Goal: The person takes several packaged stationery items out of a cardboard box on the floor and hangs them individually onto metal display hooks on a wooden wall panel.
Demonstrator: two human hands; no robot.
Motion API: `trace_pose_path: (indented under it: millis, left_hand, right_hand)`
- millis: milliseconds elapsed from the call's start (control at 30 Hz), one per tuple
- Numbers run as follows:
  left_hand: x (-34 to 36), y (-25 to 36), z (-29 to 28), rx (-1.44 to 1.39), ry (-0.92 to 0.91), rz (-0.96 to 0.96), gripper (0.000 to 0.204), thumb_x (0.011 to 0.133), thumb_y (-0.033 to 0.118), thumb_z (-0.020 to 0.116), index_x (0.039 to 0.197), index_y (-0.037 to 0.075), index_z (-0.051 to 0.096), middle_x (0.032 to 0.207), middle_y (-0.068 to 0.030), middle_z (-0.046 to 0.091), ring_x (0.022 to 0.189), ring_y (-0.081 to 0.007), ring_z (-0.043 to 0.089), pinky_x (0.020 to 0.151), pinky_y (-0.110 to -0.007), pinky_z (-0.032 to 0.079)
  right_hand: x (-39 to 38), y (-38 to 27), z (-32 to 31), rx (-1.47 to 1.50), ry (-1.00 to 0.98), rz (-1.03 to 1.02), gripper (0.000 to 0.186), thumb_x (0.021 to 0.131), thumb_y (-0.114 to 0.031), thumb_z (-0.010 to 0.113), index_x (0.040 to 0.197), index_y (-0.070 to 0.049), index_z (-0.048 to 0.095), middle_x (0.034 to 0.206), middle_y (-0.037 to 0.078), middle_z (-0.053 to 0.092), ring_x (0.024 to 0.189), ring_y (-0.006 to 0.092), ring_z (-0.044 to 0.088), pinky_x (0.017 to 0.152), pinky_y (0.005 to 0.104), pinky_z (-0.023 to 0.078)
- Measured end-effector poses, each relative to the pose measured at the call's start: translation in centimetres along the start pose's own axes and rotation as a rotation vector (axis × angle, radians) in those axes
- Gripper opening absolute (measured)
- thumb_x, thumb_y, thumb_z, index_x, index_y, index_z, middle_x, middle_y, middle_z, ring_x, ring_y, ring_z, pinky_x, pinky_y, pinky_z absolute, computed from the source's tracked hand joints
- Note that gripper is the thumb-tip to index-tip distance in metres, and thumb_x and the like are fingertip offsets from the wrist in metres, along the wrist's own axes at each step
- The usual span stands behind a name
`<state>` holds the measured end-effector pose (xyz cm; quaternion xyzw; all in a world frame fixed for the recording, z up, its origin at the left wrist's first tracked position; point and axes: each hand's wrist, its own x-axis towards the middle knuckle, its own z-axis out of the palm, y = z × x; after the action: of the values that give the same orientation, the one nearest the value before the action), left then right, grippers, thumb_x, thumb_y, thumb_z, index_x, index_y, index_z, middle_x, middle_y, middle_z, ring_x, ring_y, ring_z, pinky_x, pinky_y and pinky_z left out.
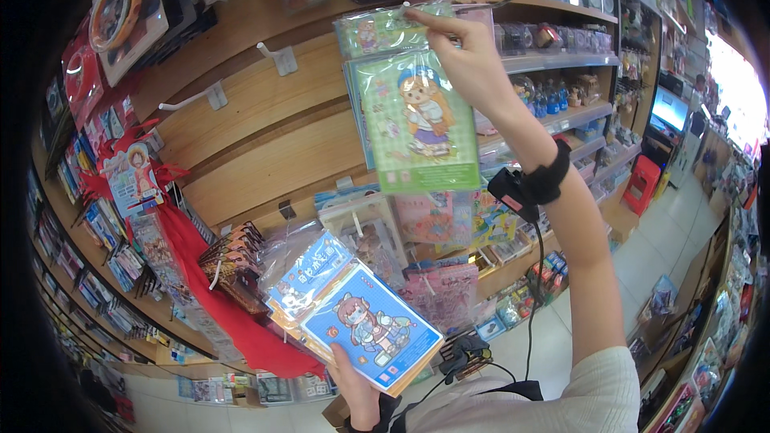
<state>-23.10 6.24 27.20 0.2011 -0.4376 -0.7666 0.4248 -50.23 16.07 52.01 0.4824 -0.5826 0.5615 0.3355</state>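
Observation:
My left hand (350,389) grips a stack of flat, clear-wrapped cartoon packs by the lower edge. The top one is a blue pack (369,329) with a brown-haired figure, and orange edges show beneath it. Raised at the upper middle, my right hand (465,48) is closed at the top of a green cartoon pack (421,124), its index finger stretched across the header to the white hook tip. The other fingers are curled and partly hidden. Behind the green pack, bluish pack edges show.
Bare white hooks (281,58) jut from the slatted wooden wall (241,136). Red cloth (200,273) hangs at the left beside shelves of small boxes. More packs (437,216) hang below. Shelves of figurines (561,100) and a red stool (642,184) stand right. A black cable (533,305) hangs from my right wrist.

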Motion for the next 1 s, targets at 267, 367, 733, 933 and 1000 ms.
trace_pose_path:
  millis: [267, 367, 733, 933, 1000]
  left_hand:
    - [-0.6, 0.5, -0.3, 0.011, 0.005, 0.026, 0.048, 0.093, 0.034, 0.037, 0.119, -0.005, 0.037, 0.112, -0.0160, 0.050, 0.096, -0.0220, 0.056, 0.079, -0.033, 0.048]
    - [0.0, 0.6, -0.3, -0.013, -0.038, 0.075, 0.046, 0.093, 0.033, 0.036, 0.119, -0.005, 0.038, 0.112, -0.0161, 0.050, 0.095, -0.0219, 0.056, 0.079, -0.033, 0.048]
    - [-0.2, 0.9, 1.7, 0.162, -0.244, 0.192, 0.031, 0.091, 0.025, 0.046, 0.091, -0.005, 0.054, 0.075, -0.0022, 0.057, 0.066, -0.0055, 0.049, 0.057, -0.022, 0.040]
    - [-0.5, 0.6, 2.4, 0.321, -0.299, 0.244, 0.037, 0.092, 0.030, 0.042, 0.092, -0.005, 0.053, 0.075, -0.0030, 0.056, 0.066, -0.0069, 0.049, 0.057, -0.023, 0.040]
    - [-0.6, 0.6, 2.6, 0.302, -0.307, 0.268, 0.039, 0.093, 0.032, 0.040, 0.093, -0.005, 0.053, 0.076, -0.0032, 0.056, 0.066, -0.0073, 0.049, 0.057, -0.023, 0.040]
  right_hand:
    - [0.5, 2.0, 2.1, -0.261, 0.027, 0.071, 0.037, 0.075, -0.012, 0.056, 0.112, -0.007, 0.056, 0.105, 0.012, 0.054, 0.088, 0.0194, 0.053, 0.076, 0.0285, 0.041]
    - [-1.7, 1.0, 2.7, -0.788, 0.396, -0.391, 0.028, 0.072, -0.003, 0.052, 0.100, 0.000, 0.058, 0.105, 0.022, 0.049, 0.088, 0.0341, 0.053, 0.076, 0.0371, 0.043]
    - [-10.2, -6.6, 3.7, 0.173, -0.680, 0.175, 0.022, 0.076, -0.012, 0.061, 0.088, 0.005, 0.054, 0.068, 0.014, 0.057, 0.061, 0.0188, 0.056, 0.057, 0.0297, 0.044]
    - [-11.0, -5.3, 3.3, 0.269, -0.527, 0.213, 0.019, 0.072, -0.006, 0.064, 0.079, 0.003, 0.049, 0.065, 0.008, 0.054, 0.059, 0.0137, 0.053, 0.057, 0.0256, 0.044]
    - [-11.1, -4.7, 3.5, 0.251, -0.429, 0.054, 0.015, 0.073, -0.001, 0.062, 0.077, 0.003, 0.048, 0.069, 0.008, 0.054, 0.061, 0.0133, 0.053, 0.058, 0.0260, 0.044]
